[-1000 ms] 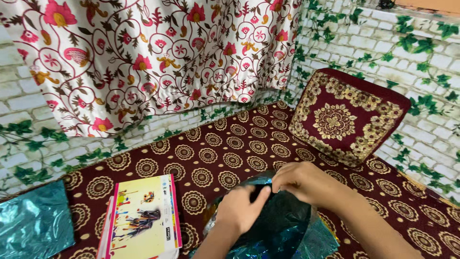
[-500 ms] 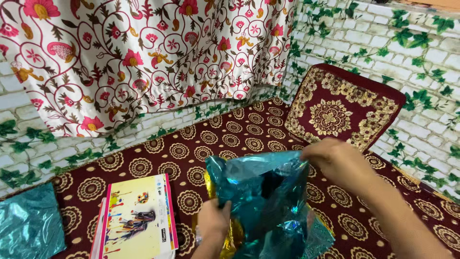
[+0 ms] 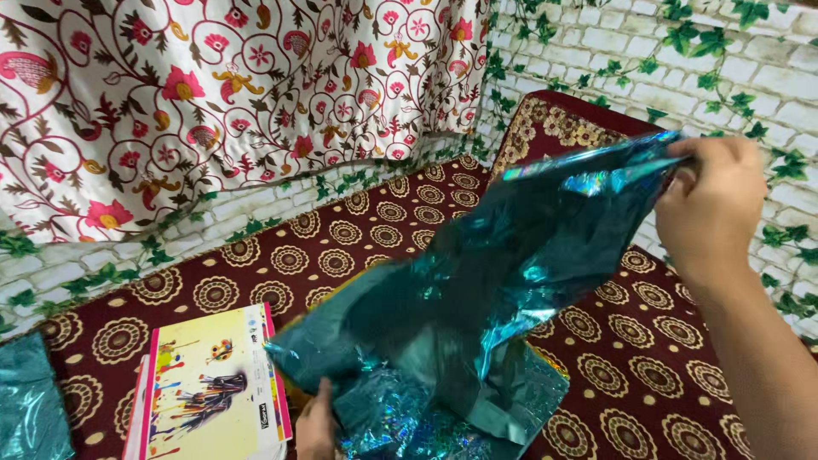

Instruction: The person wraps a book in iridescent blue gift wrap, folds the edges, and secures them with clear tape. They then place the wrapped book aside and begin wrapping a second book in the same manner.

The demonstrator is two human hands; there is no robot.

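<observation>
My right hand (image 3: 711, 204) is raised at the right and pinches the top corner of a shiny teal foil sheet (image 3: 503, 273), pulling it up and taut. The sheet slopes down to the lower left, where my left hand (image 3: 313, 430) holds its lower edge at the bottom of the view. More crinkled teal foil (image 3: 409, 426) with a holographic sparkle lies under the sheet on the maroon patterned mat (image 3: 383, 217). Most of my left hand is hidden by the foil and the frame edge.
A stack of books with a yellow and pink cover (image 3: 209, 383) lies at the lower left. Another teal foil piece (image 3: 30, 409) sits at the far left edge. A maroon and gold cushion (image 3: 554, 128) leans on the brick-and-ivy wall, and a floral curtain (image 3: 213, 94) hangs behind.
My right hand has lifted up and to the right, drawing the teal foil sheet out from a bunched bundle into a long stretched sheet. My left hand dropped lower.
</observation>
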